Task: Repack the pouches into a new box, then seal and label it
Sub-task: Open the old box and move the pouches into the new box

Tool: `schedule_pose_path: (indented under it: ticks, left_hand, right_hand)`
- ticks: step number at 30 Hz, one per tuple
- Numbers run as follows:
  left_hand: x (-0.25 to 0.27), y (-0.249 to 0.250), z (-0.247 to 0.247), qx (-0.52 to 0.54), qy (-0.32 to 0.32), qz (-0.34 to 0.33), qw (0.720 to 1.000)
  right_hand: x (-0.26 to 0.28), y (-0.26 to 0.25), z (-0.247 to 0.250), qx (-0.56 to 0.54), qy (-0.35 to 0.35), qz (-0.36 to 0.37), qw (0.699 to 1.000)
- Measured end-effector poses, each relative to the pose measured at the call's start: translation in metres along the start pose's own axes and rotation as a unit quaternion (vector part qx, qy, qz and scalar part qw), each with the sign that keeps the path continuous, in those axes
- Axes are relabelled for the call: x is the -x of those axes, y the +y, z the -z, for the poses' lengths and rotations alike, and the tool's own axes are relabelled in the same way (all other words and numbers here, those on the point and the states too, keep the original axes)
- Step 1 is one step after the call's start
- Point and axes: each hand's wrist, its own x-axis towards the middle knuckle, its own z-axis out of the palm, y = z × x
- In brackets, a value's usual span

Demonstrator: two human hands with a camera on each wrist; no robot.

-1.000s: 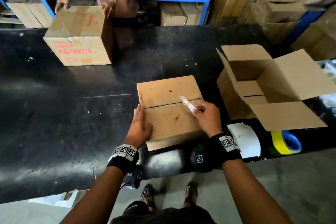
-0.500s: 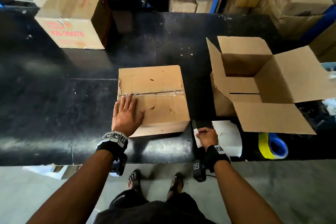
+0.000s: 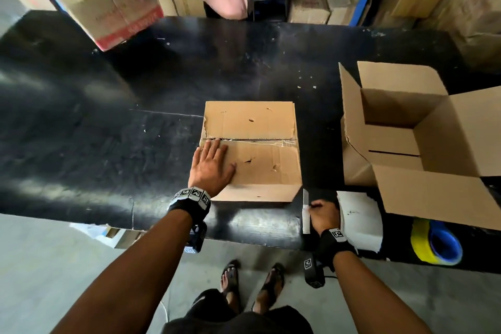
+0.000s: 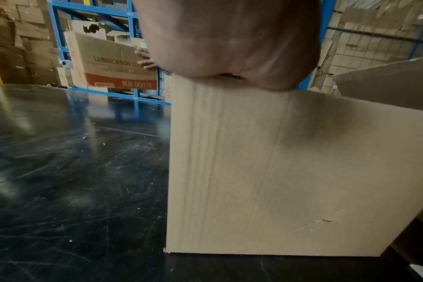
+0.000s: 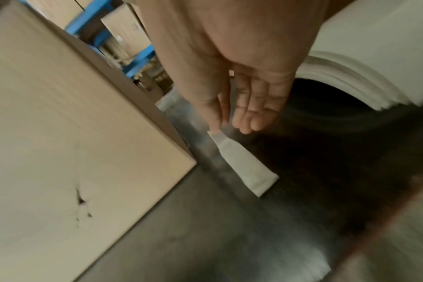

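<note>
A worn, closed cardboard box (image 3: pixel 260 127) stands mid-table, the clear tape along its centre seam slit. My left hand (image 3: pixel 214 160) lies flat on its near-left top, fingers straight; the left wrist view shows only the palm (image 4: pixel 229 42) over the box's front wall (image 4: pixel 278 171). My right hand (image 3: pixel 315 211) is at the table's front edge. Its nearly straight fingers (image 5: pixel 251 106) touch a knife (image 5: pixel 244 164) with a white-wrapped handle that lies flat on the table (image 3: pixel 306 214). To the right a new box (image 3: pixel 393 141) stands with its flaps open and looks empty.
A curled stack of white label sheets (image 3: pixel 357 219) lies right of my right hand. A yellow tape roll with a blue core (image 3: pixel 436 244) sits at the front right. Across the black table (image 3: pixel 108 130), another person lifts a printed carton (image 3: pixel 108 0). Shelves with cartons stand behind.
My right hand carried the knife from the box's seam down to the table's front edge and laid it flat. The person opposite lifted their carton off the table. My left hand stayed on the box.
</note>
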Motion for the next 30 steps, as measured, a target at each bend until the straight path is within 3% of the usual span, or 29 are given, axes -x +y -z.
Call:
schedule_pose_path:
  ticks: [6, 11, 22, 26, 30]
  left_hand:
    - [-0.004, -0.003, 0.006, 0.135, 0.051, 0.077, 0.987]
    - [-0.012, -0.008, 0.014, 0.231, 0.060, 0.154, 0.959]
    - [-0.009, -0.009, 0.008, 0.258, 0.057, 0.143, 0.954]
    - [-0.007, -0.011, 0.012, 0.298, 0.055, 0.151, 0.941]
    - [-0.004, -0.009, 0.019, 0.369, 0.108, 0.152, 0.910]
  right_hand:
    - [-0.002, -0.087, 0.043, -0.075, 0.091, 0.162, 0.980]
    - [-0.009, -0.145, 0.053, -0.042, 0.118, 0.265, 0.956]
    - [-0.008, -0.162, 0.043, 0.065, 0.106, 0.223, 0.967]
    - [-0.004, -0.162, 0.047, 0.020, 0.095, 0.217, 0.971]
    - [0.014, -0.156, 0.057, -0.095, 0.061, 0.222, 0.969]
